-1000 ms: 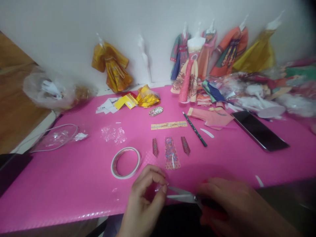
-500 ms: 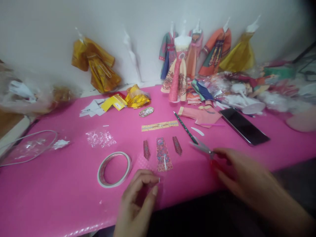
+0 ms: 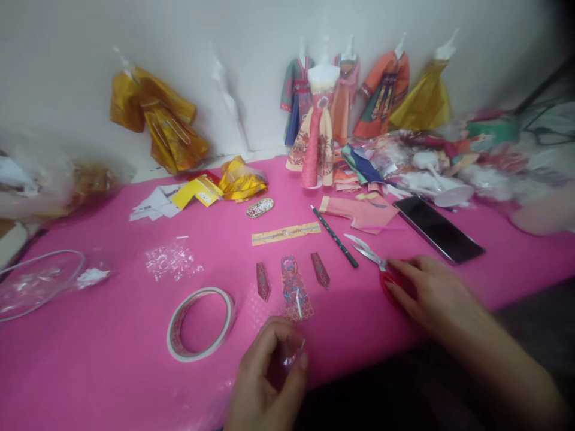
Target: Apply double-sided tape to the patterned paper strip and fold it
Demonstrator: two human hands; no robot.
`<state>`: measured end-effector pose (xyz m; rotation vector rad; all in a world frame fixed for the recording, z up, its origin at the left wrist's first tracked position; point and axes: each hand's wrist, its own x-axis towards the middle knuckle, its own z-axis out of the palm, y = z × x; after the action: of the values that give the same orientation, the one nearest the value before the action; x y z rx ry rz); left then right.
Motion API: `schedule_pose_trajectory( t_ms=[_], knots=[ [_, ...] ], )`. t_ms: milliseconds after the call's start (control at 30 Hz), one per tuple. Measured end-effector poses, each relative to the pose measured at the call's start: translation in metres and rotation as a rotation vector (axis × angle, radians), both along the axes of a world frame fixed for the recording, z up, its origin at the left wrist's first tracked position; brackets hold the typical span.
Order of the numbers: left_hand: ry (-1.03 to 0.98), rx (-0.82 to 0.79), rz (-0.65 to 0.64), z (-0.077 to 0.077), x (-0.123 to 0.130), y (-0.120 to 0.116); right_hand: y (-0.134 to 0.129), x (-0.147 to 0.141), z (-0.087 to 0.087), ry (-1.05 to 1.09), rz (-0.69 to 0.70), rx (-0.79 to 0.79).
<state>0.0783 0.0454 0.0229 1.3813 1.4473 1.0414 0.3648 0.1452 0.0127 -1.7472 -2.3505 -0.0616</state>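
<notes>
My left hand [image 3: 274, 377] is near the front edge, finger and thumb pinched on a tiny white strip [image 3: 303, 344]. At the right, my right hand [image 3: 422, 290] has its fingers around the red handles of a pair of scissors [image 3: 371, 254], blades slightly apart and pointing away from me. Between the hands lies a patterned fabric panel [image 3: 294, 284] with a white strip on it. Pointed dark red pieces flank it, one on the left [image 3: 263, 281] and one on the right [image 3: 320, 270]. A roll of double-sided tape [image 3: 173, 335] lies left of my left hand.
Beyond the panel are a beige trim strip [image 3: 286, 233], a dark green pencil [image 3: 335, 236] and an oval hair clip [image 3: 259, 208]. A phone [image 3: 438, 228] lies at right beside pink fabric [image 3: 359, 212]. Dressed doll forms [image 3: 314, 137] and bagged scraps line the back.
The scissors have moved away from me, past the pencil's near end, and their blades lie further apart. My left hand has shifted right, still pinching the white strip. The view has turned slightly.
</notes>
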Motion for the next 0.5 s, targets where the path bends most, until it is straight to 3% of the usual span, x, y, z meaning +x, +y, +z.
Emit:
schedule_pose_trajectory(
  t_ms=[100,167,300,367,500],
  knots=[
    [0.005,0.011,-0.017,-0.001,0.003,0.002,-0.001,-0.007,0.011,0.063,0.015,-0.014],
    [0.015,0.020,-0.024,0.001,0.006,0.004,-0.008,-0.022,0.024,0.220,0.031,-0.038],
    [0.054,0.022,-0.065,0.006,0.011,0.008,-0.029,-0.065,0.048,0.643,0.284,-0.286],
    [0.076,0.013,-0.081,0.008,0.012,0.009,-0.036,-0.082,0.053,0.727,0.371,-0.377],
    [0.091,-0.025,-0.077,0.007,0.011,0.009,-0.037,-0.096,0.053,0.771,0.397,-0.470]
  ],
)
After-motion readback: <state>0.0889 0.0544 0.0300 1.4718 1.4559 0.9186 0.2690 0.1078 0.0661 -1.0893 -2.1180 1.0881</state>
